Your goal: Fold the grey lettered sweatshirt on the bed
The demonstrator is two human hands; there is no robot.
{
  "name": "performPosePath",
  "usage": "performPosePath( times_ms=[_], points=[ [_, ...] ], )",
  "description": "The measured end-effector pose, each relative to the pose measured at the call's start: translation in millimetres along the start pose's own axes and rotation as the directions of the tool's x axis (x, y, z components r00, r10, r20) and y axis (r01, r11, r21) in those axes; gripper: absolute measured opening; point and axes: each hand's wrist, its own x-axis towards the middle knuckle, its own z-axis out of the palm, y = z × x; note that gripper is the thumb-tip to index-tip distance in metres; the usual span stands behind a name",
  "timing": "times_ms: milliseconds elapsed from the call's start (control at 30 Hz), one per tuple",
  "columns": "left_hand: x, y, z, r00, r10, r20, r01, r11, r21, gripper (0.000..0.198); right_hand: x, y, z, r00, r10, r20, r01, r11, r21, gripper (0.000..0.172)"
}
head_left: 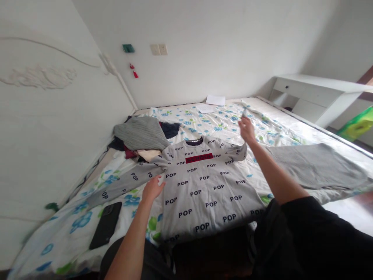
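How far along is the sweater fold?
Done: POP sweater is spread flat, face up, on the bed; its right-hand sleeve looks turned in. In hand: left hand lies open on the sweater's side; right hand is raised over that sleeve, grip unclear. Left: left-hand sleeve stretched out, body unfolded; clothes pile and grey garment not folded.

We cannot read the red patch (199, 158) on the POP sweatshirt (204, 190), its hem vanishes behind our dark-clothed lap (210, 252), and whether our right hand (247, 130) pinches anything is too small to tell.
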Motion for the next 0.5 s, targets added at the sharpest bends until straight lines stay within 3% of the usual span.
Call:
performPosePath(
  times_ms=[67, 100, 167, 233, 300, 333, 367, 433, 500],
  points=[
    [1, 0, 2.8, 1.000, 0.010, -0.017, -0.011, 1.000, -0.017, 0.050, -31, -58, 75, 0.980, -0.034, 0.194, 0.018, 0.996, 0.083, 0.072],
    [0, -1, 4.1, 1.000, 0.015, -0.020, -0.016, 1.000, -0.019, 0.049, -56, -81, 107, 0.949, -0.078, 0.307, 0.045, 0.993, 0.113, 0.074],
    [-1, -3, 6.8, 0.999, 0.031, -0.011, -0.031, 0.999, -0.015, 0.048, -116, -110, 154, 0.815, -0.194, 0.546, 0.135, 0.980, 0.146, 0.077],
    [-3, -3, 9.6, 0.999, 0.053, 0.011, -0.053, 0.999, -0.002, 0.048, -175, -114, 173, 0.622, -0.241, 0.745, 0.228, 0.966, 0.123, 0.070],
    [-5, 0, 12.8, 0.995, 0.092, 0.029, -0.092, 0.996, 0.006, 0.049, -218, -95, 163, 0.392, -0.240, 0.888, 0.310, 0.943, 0.118, 0.052],
    [-5, 2, 14.7, 0.993, 0.116, 0.033, -0.116, 0.993, 0.005, 0.050, -230, -78, 150, 0.318, -0.225, 0.921, 0.335, 0.936, 0.113, 0.046],
    [-5, 6, 16.9, 0.989, 0.142, 0.035, -0.142, 0.990, -0.001, 0.050, -237, -59, 133, 0.280, -0.200, 0.939, 0.350, 0.932, 0.094, 0.043],
    [-3, 14, 21.8, 0.980, 0.196, 0.037, -0.195, 0.981, -0.016, 0.050, -236, -18, 94, 0.322, -0.120, 0.939, 0.344, 0.939, 0.002, 0.042],
    [1, 24, 27.6, 0.969, 0.242, 0.044, -0.242, 0.970, -0.020, 0.050, -223, 22, 55, 0.415, -0.016, 0.910, 0.299, 0.947, -0.120, 0.041]
  ],
)
